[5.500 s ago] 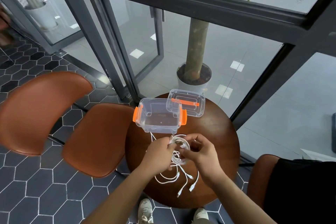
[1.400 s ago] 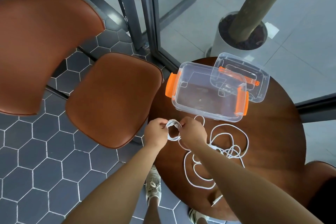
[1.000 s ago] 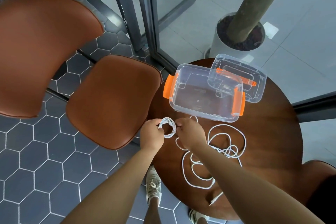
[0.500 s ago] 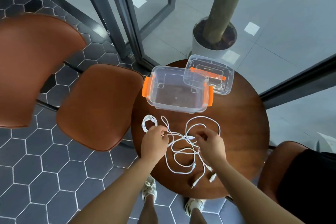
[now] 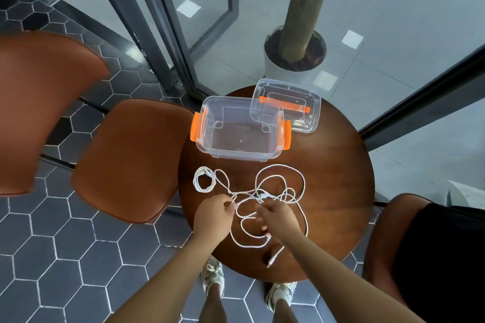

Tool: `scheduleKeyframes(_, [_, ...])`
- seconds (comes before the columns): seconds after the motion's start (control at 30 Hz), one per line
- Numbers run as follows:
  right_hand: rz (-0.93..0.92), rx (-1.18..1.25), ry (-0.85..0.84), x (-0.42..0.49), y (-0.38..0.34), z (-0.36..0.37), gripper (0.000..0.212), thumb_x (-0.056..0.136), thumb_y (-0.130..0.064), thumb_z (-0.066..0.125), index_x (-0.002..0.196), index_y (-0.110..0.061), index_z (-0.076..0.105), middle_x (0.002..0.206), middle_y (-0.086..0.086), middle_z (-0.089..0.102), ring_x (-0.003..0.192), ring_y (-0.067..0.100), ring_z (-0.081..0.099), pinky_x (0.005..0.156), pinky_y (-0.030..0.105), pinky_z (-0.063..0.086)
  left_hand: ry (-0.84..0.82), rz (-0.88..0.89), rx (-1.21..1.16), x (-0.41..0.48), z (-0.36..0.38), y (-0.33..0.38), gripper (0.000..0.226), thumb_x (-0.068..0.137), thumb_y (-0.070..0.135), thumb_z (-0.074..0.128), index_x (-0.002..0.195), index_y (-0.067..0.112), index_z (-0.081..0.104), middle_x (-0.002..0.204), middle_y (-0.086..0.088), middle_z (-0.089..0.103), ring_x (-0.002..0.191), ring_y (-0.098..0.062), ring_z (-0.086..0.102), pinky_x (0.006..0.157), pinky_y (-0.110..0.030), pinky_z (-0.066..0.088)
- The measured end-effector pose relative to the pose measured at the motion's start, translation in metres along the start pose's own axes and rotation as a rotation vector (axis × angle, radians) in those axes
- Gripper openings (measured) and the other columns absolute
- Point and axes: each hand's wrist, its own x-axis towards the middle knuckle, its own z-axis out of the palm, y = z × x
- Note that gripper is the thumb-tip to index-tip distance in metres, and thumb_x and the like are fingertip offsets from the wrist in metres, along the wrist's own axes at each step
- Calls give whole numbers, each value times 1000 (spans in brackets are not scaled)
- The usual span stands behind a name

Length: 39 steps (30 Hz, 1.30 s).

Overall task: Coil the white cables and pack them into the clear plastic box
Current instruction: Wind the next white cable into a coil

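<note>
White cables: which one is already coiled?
The small coiled cable by the table's left edge: a tight ring. The loose cables sprawl tangled, pinched by the left hand and right hand.

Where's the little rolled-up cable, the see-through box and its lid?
small coiled cable [image 5: 201, 170], head view, top of its ring.
clear plastic box [image 5: 240, 157], head view, near wall.
lid [image 5: 286, 104], head view, orange handle strip.

a round dark wooden table [image 5: 341, 191]. at its far side stands an open clear box [image 5: 240, 156] with orange latches, its lid [image 5: 301, 102] lying flat just behind, to the right. a small white coil [image 5: 202, 170] lies near the left edge; loose white cables [image 5: 281, 165] sprawl tangled across the near half.
</note>
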Motion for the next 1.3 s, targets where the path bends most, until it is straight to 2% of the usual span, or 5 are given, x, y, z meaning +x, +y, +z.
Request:
scheduleKeyframes(0.2, [57, 522, -162, -34, -35, -2, 40, 102, -39, 54, 97, -4, 72, 80, 9, 71, 55, 14, 58, 48, 23, 49, -12, -27, -483, -25, -37, 24, 18, 91, 22, 66, 75, 21, 74, 56, 4, 68, 58, -12, 64, 70, -40, 52])
scheduleKeyframes(0.67, [82, 1393, -211, -66, -72, -69, 27, 96, -16, 62, 73, -7, 71, 61, 4, 54, 56, 16, 53, 63, 29, 49, -172, 292, -367, -47, -75, 57, 9, 88, 19, 73, 81, 23, 75, 59, 12, 66, 58, -2, 59, 68, -29, 49])
scheduleKeyframes(0.87, [-190, 934, 35, -70, -67, -92, 17, 101, -13, 57, 105, 2, 65, 78, 19, 66, 67, 27, 66, 55, 30, 53, -14, 397, -60, -50, -76, 64, 13, 94, 27, 63, 91, 21, 74, 84, 9, 73, 80, -6, 63, 73, -25, 47])
scheduleKeyframes(1.03, [-330, 137, 451, -65, -56, -108, 13, 96, -21, 65, 87, -22, 75, 64, -9, 74, 58, 7, 71, 61, 35, 62, 50, 321, -147, -48, -81, 70, 12, 94, 19, 64, 85, 19, 72, 75, 11, 69, 73, -5, 60, 70, -23, 44])
scheduleKeyframes(1.3, [-277, 473, 435, -88, -58, -145, 15, 89, -22, 76, 88, -7, 76, 77, 15, 74, 60, 19, 68, 58, 30, 58, -274, 116, -953, -58, -102, 75, 26, 96, -7, 52, 82, -1, 73, 60, -15, 55, 61, -22, 57, 92, -50, 57])
